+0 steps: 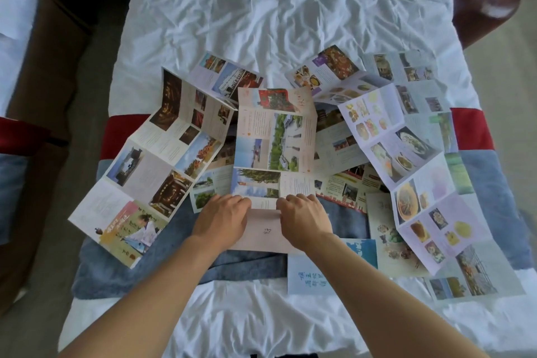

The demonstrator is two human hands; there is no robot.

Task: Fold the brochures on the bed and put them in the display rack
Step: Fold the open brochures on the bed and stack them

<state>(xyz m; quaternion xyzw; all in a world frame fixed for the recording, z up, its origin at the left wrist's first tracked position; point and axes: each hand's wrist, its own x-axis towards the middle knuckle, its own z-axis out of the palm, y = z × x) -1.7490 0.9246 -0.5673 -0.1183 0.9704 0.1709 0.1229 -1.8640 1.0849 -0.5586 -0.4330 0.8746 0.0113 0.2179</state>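
Note:
Several unfolded brochures lie fanned across the foot of the bed [261,14]. The middle brochure [276,136], printed with garden and lake photos, lies lengthwise straight in front of me. Its near panel is turned over, blank pinkish side up. My left hand [223,218] and my right hand [302,218] both hold that near fold, fingers curled over its crease, side by side. A long brochure with temple photos [162,154] lies to the left. A long food brochure [406,160] lies to the right. No display rack is in view.
A red and blue bed runner [125,131] crosses the bed under the brochures. More brochures lie beneath and behind, one with food photos [331,70] at the back. Brown floor and a second bed [17,9] are at the left. A dark chair [494,9] stands at the back right.

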